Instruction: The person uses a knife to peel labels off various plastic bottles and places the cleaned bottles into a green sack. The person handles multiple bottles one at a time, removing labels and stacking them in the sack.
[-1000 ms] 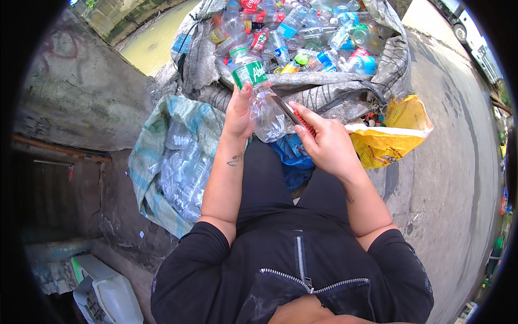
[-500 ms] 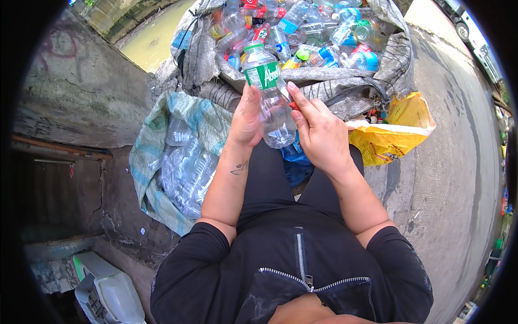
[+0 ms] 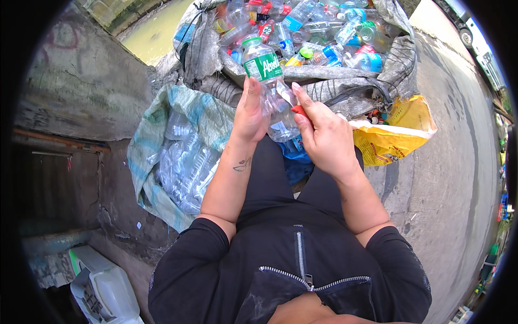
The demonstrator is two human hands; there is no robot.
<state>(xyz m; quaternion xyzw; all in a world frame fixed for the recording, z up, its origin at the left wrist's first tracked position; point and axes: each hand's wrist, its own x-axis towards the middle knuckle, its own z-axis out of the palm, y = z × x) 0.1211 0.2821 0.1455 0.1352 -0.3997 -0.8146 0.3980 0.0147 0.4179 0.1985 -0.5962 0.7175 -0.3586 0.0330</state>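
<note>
My left hand (image 3: 252, 112) is closed round the side of a clear plastic bottle (image 3: 281, 116) with a green cap and a green label. The bottle is tilted, its cap pointing away from me. In my right hand (image 3: 327, 132) is a small red-handled knife (image 3: 300, 111), its pale blade against the bottle's side below the label. My right index finger reaches along the blade. My palm and fingers hide much of the handle.
Ahead, a big grey woven sack (image 3: 345, 89) overflows with mixed bottles. A blue-green sack (image 3: 145, 146) of clear bottles stands at left, beside a concrete wall (image 3: 81, 81). At right is a yellow bag (image 3: 399, 135) with caps inside. A blue bag (image 3: 297, 167) lies between my legs.
The bottle has tilted and shifted slightly, its base now nearer my right hand. The knife's red handle shows more, and my right hand has moved slightly right and down.
</note>
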